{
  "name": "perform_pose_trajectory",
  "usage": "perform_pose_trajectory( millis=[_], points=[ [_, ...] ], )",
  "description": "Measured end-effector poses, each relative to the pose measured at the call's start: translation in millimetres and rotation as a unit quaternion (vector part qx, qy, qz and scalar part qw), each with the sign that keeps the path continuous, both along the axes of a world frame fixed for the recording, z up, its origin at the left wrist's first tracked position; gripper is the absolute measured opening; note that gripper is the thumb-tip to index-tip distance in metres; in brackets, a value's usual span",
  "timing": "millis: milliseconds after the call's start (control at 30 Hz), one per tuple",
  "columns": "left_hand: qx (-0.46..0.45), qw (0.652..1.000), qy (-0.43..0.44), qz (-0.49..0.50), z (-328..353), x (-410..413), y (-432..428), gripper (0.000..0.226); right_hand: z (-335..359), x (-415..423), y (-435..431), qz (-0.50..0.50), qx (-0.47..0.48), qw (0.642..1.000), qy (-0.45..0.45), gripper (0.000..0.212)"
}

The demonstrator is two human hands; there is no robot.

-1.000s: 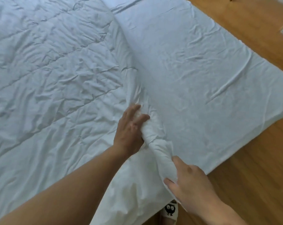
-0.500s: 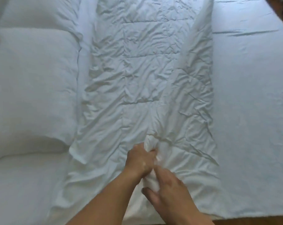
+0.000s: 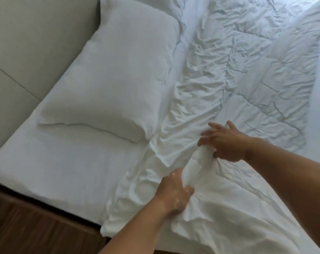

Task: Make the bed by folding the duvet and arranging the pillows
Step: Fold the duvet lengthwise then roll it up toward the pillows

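Duvet is spread crumpled across the mattress, just right of a pillow laid by the headboard. A bunched ridge of the fabric is gripped by the left hand, fingers curled round it. The ridge's far end is touched by the right hand, fingers spread; whether it is pinched there cannot be told.

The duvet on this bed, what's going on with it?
A person is making the bed. Their left hand grips a bunched ridge of the white duvet; the right hand sits at the ridge's far end, fingers spread, grip unclear. The duvet lies rumpled, not neatly folded. A pillow lies beside it near the headboard.
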State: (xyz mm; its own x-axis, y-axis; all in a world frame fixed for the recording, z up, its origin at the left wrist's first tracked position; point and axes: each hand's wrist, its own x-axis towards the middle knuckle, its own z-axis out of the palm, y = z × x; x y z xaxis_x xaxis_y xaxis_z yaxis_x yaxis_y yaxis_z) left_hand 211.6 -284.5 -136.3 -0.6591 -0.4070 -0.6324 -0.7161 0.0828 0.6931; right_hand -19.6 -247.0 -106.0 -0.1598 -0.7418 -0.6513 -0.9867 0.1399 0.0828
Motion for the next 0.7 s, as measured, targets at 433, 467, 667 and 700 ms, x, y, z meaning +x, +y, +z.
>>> perform_pose_trajectory(
  millis=[433,467,667,700],
  points=[
    [0.043,0.992,-0.076,0.087,-34.7,121.2,-66.1,0.032,-55.6,109.2,-88.9,0.040,-0.131,0.985,-0.101,0.029],
    [0.056,0.990,-0.089,0.090,-42.8,121.5,-64.4,0.037,-69.2,115.1,-83.8,0.039,-0.126,0.987,-0.092,0.029],
    [0.046,0.990,-0.099,0.085,-54.7,107.8,-61.8,0.057,-90.8,111.5,-77.9,-0.016,-0.177,0.979,-0.102,0.033],
    [0.017,0.992,-0.087,0.093,-48.8,110.6,-62.8,0.042,-86.0,110.1,-80.5,-0.017,-0.181,0.977,-0.109,0.031]
  ],
)
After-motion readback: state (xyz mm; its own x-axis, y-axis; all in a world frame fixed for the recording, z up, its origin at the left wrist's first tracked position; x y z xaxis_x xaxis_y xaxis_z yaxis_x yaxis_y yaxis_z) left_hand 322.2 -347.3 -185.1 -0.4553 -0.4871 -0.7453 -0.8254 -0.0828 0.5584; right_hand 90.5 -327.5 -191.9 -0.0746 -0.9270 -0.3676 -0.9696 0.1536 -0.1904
